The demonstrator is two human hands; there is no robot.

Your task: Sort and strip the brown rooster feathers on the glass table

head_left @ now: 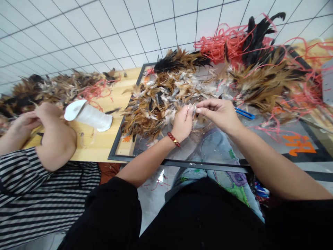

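My left hand, with a red bead bracelet at its wrist, is closed in a pinch on small pale feathers. Thumb and forefinger of my right hand meet at the same feathers from the right, pinching there too. Just beyond and left of my hands spreads a pile of loose brown, white and black feathers. Close to my right hand lies a blue cutter, partly hidden by it. What lies inside each pinch is too small to see fully.
A black-framed glass panel forms my work surface. Behind it are a dark feather bundle, a pink ribbon tangle and brown feather bundles. On the left, a co-worker's hands work near more feathers and a white roll.
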